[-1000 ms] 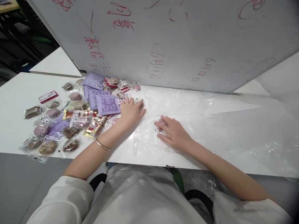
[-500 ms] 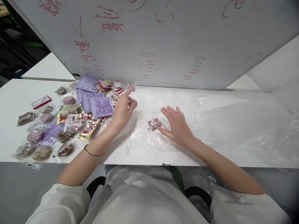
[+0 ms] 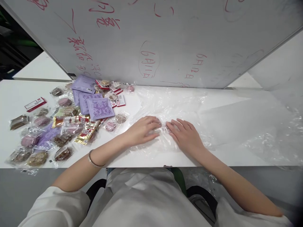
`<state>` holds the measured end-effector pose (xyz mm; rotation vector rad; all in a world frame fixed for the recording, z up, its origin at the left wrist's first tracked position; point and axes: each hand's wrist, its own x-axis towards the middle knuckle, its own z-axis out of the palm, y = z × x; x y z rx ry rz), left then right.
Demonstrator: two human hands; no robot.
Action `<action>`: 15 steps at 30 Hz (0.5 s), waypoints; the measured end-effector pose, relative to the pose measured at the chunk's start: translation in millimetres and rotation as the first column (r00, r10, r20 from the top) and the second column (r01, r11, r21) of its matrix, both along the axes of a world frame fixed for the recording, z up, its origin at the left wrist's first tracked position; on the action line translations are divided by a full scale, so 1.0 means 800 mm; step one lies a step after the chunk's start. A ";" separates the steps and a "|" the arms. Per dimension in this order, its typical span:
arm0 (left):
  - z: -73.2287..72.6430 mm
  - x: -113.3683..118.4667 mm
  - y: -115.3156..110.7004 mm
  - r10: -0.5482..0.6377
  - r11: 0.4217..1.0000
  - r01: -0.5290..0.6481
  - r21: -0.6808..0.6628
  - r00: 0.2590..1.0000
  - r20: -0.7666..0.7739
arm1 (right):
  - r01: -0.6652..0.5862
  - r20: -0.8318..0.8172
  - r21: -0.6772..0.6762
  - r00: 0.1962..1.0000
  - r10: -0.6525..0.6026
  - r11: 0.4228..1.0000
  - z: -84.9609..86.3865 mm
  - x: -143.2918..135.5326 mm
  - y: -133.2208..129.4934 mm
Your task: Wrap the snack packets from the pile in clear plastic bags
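Observation:
Over the crinkled clear plastic film, my left hand curls its fingers down round a small item almost wholly hidden beneath the fingertips. Facing it across a narrow gap, my right hand has its fingertips and thumb round a small wrapped snack, of which only a reddish edge shows. Left of the hands lie a beige wrapped piece and a pink one. Purple packets lie among many other wrapped snacks.
A whiteboard with red writing stands along the back of the white table. Gold-wrapped bars and a red-and-white packet are on the left. More clear plastic spreads over the right side.
My left hand has moved right, from beside the snack pile to the film. My right hand has shifted slightly right, its fingers now on the snack. The view has moved a little.

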<state>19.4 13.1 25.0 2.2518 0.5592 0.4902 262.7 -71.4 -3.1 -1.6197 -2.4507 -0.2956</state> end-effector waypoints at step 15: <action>0.019 -0.028 -0.002 -0.090 0.933 0.218 0.288 0.913 -0.399 | -0.126 -0.315 -0.259 0.948 0.039 0.958 0.018 0.069 -0.024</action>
